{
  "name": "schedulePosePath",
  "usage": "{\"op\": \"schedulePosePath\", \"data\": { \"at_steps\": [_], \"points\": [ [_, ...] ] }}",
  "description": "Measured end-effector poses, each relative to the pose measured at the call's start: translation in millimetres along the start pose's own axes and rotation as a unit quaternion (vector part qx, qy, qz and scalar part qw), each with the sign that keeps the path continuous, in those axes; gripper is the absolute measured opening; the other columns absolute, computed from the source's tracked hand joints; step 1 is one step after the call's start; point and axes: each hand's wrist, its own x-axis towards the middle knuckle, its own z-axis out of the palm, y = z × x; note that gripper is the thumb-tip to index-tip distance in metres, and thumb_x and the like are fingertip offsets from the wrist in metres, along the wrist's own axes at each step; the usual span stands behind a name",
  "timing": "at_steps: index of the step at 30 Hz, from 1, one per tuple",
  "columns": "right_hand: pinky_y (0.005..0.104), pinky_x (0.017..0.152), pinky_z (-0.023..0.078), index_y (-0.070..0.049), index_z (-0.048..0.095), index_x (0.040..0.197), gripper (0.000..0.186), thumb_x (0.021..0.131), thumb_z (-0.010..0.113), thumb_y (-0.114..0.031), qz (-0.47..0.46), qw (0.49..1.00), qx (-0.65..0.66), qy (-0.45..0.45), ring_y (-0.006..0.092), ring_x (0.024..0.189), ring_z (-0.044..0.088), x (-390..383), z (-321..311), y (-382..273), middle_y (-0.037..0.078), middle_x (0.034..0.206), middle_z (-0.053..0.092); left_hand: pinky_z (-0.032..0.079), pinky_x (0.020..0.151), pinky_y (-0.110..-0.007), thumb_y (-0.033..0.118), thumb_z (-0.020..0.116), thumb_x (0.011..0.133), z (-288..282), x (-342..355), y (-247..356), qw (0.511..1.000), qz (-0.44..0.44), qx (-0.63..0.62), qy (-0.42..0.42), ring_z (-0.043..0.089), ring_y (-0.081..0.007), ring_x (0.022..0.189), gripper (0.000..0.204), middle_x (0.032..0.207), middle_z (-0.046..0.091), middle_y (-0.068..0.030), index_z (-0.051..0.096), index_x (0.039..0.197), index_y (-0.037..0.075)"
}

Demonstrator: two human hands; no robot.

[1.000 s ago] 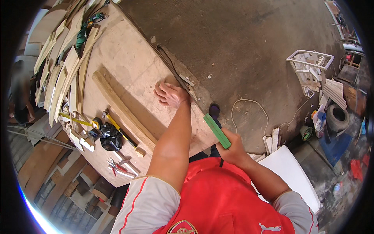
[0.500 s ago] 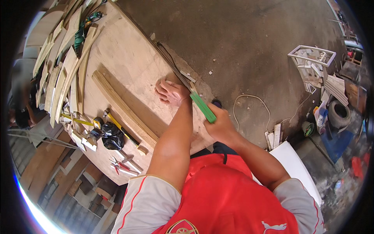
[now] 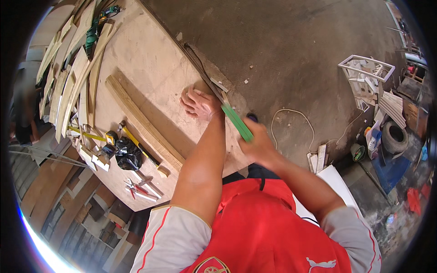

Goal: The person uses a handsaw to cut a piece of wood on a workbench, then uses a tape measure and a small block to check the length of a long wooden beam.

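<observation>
My left hand (image 3: 200,103) rests on the plywood worktop (image 3: 141,50) beside its long edge, fingers bent and slightly apart. My right hand (image 3: 256,139) is closed on a long green bar-shaped tool (image 3: 236,119), blurred by motion, whose far end is at the worktop's edge just right of my left hand. A long timber piece (image 3: 136,120) lies left of my left forearm.
Loose strips (image 3: 77,91), a green power tool (image 3: 93,34), hammer (image 3: 141,148), tape measure (image 3: 111,136), black bag (image 3: 127,157) and pliers (image 3: 135,189) lie leftward. A person (image 3: 27,113) is at far left. Right are a cord (image 3: 309,132), white frame (image 3: 364,68) and tyre (image 3: 393,139).
My right hand has moved forward and left with the green tool, bringing it to the worktop's edge beside my left hand, and is now blurred. My left hand has stayed nearly still.
</observation>
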Motion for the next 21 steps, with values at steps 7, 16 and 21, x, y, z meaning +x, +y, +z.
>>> {"op": "schedulePosePath", "data": {
  "at_steps": [7,16,21],
  "points": [
    [0.0447,0.061,0.047,0.000,0.060,0.105,0.027,0.078,0.060,-0.003,-0.043,0.998,0.044,0.031,0.0357,0.067,0.058,-29.1,-1.6,-0.5,0.023,0.073,0.058,0.022,0.114,-0.052,0.027,0.043,0.104,-4.7,6.2,4.0,1.000,0.009,-0.013,0.015,0.030,-0.0273,0.146,0.027,0.149,0.045,-0.0001,0.056,0.128,0.026],
    [0.0462,0.068,0.050,-0.001,0.062,0.104,0.026,0.079,0.062,-0.006,-0.015,0.998,0.062,0.017,0.0460,0.078,0.065,-32.0,-5.9,-2.6,0.026,0.077,0.060,0.024,0.112,-0.049,0.025,0.045,0.104,-3.3,7.5,2.0,0.999,0.021,-0.026,0.030,0.032,-0.0254,0.143,0.025,0.147,0.046,-0.0009,0.057,0.125,0.024],
    [0.0463,0.066,0.049,-0.002,0.063,0.101,0.023,0.078,0.060,-0.005,-0.020,0.999,0.020,0.033,0.0457,0.075,0.062,2.7,10.8,8.2,0.026,0.077,0.059,0.023,0.113,-0.049,0.026,0.044,0.104,-3.6,3.3,1.6,0.999,-0.004,-0.034,-0.004,0.032,-0.0256,0.144,0.026,0.148,0.046,0.0008,0.056,0.126,0.026]
  ]
}}
